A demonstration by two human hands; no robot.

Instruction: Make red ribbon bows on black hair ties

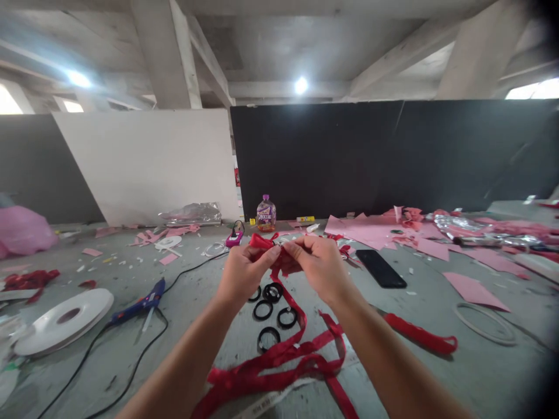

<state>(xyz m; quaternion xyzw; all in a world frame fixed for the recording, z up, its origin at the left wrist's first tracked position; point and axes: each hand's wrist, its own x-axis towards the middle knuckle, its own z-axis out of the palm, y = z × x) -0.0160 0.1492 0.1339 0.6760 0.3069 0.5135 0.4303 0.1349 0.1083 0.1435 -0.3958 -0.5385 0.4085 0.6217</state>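
Above the bench (187,297), pinching red ribbon (261,241) between narrow-set fingertips of left hand (244,269) and right hand (321,265), apparently to keep gathered folds from slipping, with slack tail trailing beside black rings (271,299), presumably to avoid tugging at the grip.

A glue gun (138,305), red ribbon (262,382), pink paper (364,231) and concrete beams (271,89) suggest a workshop.
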